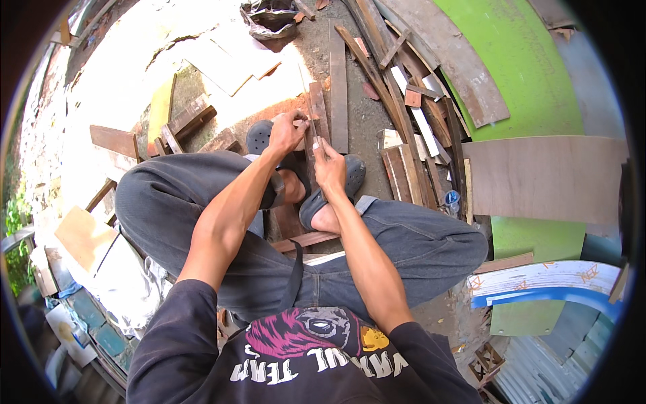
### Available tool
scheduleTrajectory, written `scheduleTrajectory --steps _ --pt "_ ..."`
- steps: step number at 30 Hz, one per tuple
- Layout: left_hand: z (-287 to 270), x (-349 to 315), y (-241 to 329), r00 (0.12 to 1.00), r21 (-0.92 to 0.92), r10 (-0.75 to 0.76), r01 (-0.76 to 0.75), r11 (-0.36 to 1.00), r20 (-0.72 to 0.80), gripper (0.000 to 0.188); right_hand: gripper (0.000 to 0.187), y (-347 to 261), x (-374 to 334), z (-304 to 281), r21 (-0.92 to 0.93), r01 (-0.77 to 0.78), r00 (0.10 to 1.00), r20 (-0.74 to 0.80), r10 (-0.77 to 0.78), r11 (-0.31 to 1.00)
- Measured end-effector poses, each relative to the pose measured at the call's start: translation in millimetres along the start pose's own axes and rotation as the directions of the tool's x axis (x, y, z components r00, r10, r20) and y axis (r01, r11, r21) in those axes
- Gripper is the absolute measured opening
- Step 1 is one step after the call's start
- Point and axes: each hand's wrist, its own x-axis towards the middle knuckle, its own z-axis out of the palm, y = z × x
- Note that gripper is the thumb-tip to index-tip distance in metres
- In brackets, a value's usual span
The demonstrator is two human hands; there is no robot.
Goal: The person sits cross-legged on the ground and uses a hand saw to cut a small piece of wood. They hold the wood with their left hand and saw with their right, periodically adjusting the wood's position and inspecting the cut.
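Thin strip (pixel 313 130) sits just ahead of the right hand (pixel 330 170), which pinches its near end, long axis pointing away. Left hand (pixel 286 133) is just left of the strip, fingertips bunched; can't tell if gripping.

Ground (pixel 367 131): was earthen, sunlit at its far left. At its far edge lay one crumpled black bag (pixel 269 23); nearer, pale flat boards (pixel 232 67). Toward the left edge: one yellowish board (pixel 161 108), one white cloth (pixel 131 289); green leaves (pixel 16 219) showed beyond. Right side held long timbers (pixel 383 87), with one small orange-brown block (pixel 412 98) among them. Right edge: one green panel (pixel 538 74), crossed by one brown plywood sheet (pixel 545 178). Near right corner: corrugated sheeting (pixel 538 370).
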Motion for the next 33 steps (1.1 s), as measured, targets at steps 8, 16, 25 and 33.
scheduleTrajectory --steps 8,16,25,33 --pt "-10 1 23 0.995 -0.140 -0.073 0.063 0.988 -0.074 0.028 0.051 -20 12 -7 0.071 -0.086 0.996 0.036 0.083 0.994" --pt "-11 0 4 0.995 -0.115 0.042 -0.052 0.992 -0.089 0.025 0.052 -23 6 1 0.056 0.041 0.999 0.019 -0.042 0.998" --pt "-15 -17 -11 0.986 -0.156 -0.011 -0.016 0.988 -0.167 0.023 0.054 -6 -9 18 0.056 -0.028 0.992 0.123 0.021 0.998" --pt "-11 -15 -9 0.975 -0.168 0.058 -0.095 0.981 -0.215 0.020 0.046 -30 -38 13 -0.009 0.173 0.985 0.030 -0.173 0.985"
